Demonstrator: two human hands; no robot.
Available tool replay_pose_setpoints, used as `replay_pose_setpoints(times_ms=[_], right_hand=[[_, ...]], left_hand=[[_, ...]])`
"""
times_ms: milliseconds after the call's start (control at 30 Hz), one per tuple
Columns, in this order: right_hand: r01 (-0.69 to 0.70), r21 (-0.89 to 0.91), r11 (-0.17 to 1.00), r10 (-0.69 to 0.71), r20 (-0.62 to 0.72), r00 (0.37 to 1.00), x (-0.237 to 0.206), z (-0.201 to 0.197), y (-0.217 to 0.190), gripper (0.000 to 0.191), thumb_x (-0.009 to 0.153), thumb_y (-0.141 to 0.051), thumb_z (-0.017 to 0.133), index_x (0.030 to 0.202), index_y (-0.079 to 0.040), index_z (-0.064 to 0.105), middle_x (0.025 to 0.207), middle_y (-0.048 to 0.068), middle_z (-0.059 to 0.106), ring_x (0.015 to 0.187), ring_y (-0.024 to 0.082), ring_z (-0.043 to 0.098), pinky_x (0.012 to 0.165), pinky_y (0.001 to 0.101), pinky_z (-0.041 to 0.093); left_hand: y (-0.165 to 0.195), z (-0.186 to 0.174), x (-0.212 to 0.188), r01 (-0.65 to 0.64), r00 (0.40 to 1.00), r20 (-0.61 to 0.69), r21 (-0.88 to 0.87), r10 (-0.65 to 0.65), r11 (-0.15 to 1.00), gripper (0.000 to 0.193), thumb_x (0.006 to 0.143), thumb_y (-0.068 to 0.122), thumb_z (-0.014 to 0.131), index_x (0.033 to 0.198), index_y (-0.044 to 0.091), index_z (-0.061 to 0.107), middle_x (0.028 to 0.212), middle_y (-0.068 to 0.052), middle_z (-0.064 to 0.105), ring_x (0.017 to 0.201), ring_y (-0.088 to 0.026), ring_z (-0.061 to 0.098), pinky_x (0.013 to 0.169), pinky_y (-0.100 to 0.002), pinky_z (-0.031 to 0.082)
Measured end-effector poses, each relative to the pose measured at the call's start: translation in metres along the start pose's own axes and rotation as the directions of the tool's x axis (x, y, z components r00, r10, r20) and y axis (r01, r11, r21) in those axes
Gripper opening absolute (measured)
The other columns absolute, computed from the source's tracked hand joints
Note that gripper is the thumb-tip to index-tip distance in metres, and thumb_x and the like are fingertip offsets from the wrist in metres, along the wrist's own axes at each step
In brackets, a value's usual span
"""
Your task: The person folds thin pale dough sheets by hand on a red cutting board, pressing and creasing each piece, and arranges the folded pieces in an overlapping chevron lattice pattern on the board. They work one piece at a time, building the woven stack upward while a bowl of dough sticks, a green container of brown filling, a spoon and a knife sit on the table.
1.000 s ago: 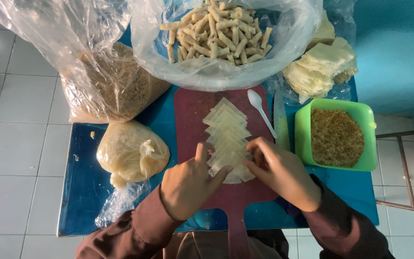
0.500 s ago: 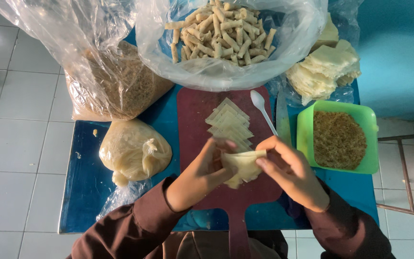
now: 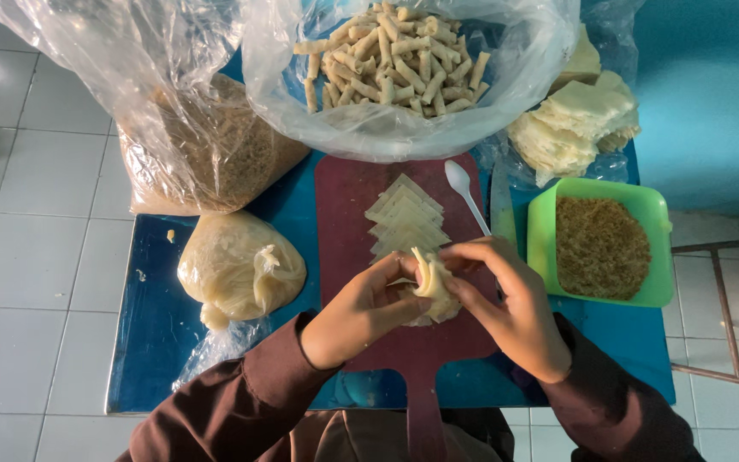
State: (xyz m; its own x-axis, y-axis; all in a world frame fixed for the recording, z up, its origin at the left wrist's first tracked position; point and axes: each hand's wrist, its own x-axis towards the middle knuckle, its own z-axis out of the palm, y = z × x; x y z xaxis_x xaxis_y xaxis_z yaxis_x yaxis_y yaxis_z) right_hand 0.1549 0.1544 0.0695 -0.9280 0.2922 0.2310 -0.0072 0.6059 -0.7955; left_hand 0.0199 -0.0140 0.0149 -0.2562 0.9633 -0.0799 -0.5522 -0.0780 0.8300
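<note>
Lifted off the dark red board [image 3: 361,197], the pale wrapper [image 3: 432,282] now sits folded between both hands, left hand [image 3: 361,312] and right hand [image 3: 511,304] each with its grip pinched on it; flat wrappers [image 3: 405,224] lie just beyond, so rolling looks underway.

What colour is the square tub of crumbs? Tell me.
Bright green square plastic tub, seen best in the head view.

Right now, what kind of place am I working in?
Probably a home or small snack-making spot: a low blue table on white floor tiles, a big plastic bag of rolled pastry sticks, and stacked wrapper sheets on a dark red cutting board.
</note>
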Motion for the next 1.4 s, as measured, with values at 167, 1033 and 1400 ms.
replay_pose_setpoints(times_ms=[167,1033,1400], right_hand=[[-0.048,0.182,0.982,0.031,0.096,0.995,-0.001,-0.002,0.006,0.018,0.094,-0.006,0.070,0.111,-0.002,0.065,0.110,0.008,0.064,0.105,0.018,0.063,0.092,0.0299,0.051],[0.093,0.215,0.972,-0.084,-0.050,0.995,-0.009,0.001,0.012,0.020,0.089,0.010,0.070,0.104,-0.001,0.061,0.104,0.009,0.064,0.100,0.018,0.063,0.090,0.0287,0.052],[-0.007,0.516,0.856,0.012,-0.006,1.000,-0.017,-0.002,0.022,0.017,0.099,0.009,0.060,0.108,-0.003,0.053,0.107,0.013,0.063,0.099,0.017,0.062,0.089,0.0313,0.054]], left_hand=[[0.002,-0.003,-0.002,0.113,0.993,-0.029,-0.005,-0.114,0.994,0.023,0.102,0.018,0.062,0.118,0.002,0.058,0.109,-0.004,0.063,0.101,-0.009,0.061,0.088,-0.027,0.052],[0.007,0.001,0.000,0.120,0.992,0.025,-0.018,-0.120,0.993,0.020,0.101,0.020,0.063,0.112,0.004,0.057,0.104,-0.001,0.060,0.098,-0.007,0.060,0.089,-0.026,0.053],[0.007,0.000,0.001,0.208,0.977,-0.013,-0.169,-0.213,0.963,0.025,0.102,0.021,0.060,0.121,0.004,0.056,0.113,-0.004,0.061,0.103,-0.010,0.061,0.093,-0.029,0.053]])
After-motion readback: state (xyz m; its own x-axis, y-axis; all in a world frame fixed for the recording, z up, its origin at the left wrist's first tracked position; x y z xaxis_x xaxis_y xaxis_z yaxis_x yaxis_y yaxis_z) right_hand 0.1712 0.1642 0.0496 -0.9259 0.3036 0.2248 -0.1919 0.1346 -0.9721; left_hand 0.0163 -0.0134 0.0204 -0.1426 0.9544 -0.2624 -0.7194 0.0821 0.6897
